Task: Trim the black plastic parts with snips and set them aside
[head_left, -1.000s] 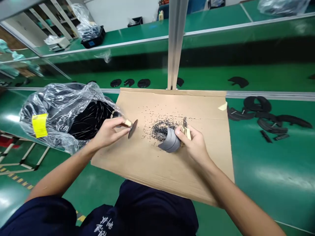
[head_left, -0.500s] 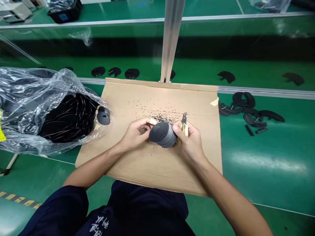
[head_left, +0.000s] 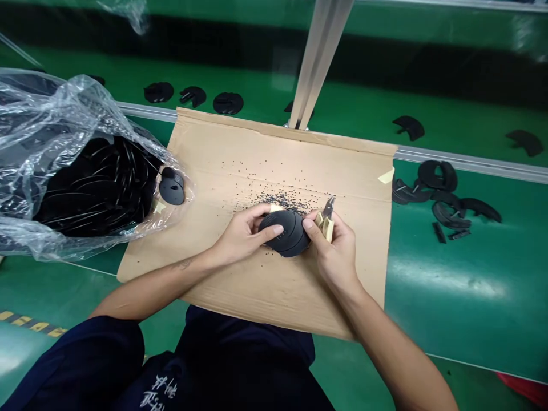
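Observation:
My left hand (head_left: 242, 235) is curled over a rounded dark grey moulded part (head_left: 291, 233), fingers across its top. My right hand (head_left: 334, 251) grips small side cutters (head_left: 327, 220) with beige handles, their steel jaws pointing up and touching or almost touching the part's right side. Both hands rest above a flattened cardboard sheet (head_left: 274, 154), which is scattered with black crumbs (head_left: 278, 200) around the part. The part's underside is hidden.
A clear plastic bag (head_left: 72, 97) full of thin black pieces (head_left: 94, 194) lies at the left, with a black round part (head_left: 172, 186) at its edge. Black moulded pieces (head_left: 440, 194) lie on the green bench at the right. A metal rail and upright post (head_left: 321, 63) stand beyond the cardboard.
The left hand has moved from near the bag onto the part, which now sits turned with its darker side up. The view has shifted, and the cutters stay in the right hand.

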A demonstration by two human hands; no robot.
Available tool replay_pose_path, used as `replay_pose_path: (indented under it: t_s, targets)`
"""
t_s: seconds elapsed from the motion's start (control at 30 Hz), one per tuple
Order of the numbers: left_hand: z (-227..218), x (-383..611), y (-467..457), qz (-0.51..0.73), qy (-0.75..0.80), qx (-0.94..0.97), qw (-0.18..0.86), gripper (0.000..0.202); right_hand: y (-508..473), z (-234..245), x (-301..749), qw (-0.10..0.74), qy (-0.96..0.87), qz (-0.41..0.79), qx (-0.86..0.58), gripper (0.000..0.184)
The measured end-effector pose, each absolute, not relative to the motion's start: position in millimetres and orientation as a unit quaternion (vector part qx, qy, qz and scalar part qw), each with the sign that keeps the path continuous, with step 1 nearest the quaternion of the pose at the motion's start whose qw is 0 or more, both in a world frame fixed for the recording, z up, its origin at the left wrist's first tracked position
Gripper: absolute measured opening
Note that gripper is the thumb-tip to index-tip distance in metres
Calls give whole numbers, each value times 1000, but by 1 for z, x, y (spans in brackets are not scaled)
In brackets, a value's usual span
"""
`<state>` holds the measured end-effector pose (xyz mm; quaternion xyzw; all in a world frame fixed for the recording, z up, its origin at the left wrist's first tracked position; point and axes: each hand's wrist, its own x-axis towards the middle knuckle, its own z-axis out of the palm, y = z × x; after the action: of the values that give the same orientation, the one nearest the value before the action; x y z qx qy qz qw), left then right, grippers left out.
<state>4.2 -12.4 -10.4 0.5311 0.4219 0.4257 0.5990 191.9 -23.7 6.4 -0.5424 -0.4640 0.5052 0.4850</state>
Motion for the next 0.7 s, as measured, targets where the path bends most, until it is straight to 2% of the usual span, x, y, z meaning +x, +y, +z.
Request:
replay_pose_path:
  t_s: [0.37, 0.47, 0.6, 0.7]
  targets:
    - [-12, 10, -16, 439, 440, 548, 560, 35, -31, 9, 190, 521, -534, 412, -522, 11]
    - [-10, 8, -17, 453, 426, 558, 550, 32, -31, 11, 193, 495, -565, 399, -525, 11]
    - [-7, 4, -17, 451, 414, 653, 447, 22, -28, 16, 201, 446, -649, 343, -512, 17]
    - [-5, 2, -18, 456, 376, 732, 339, 14, -26, 17, 206, 405, -737, 294, -455, 10]
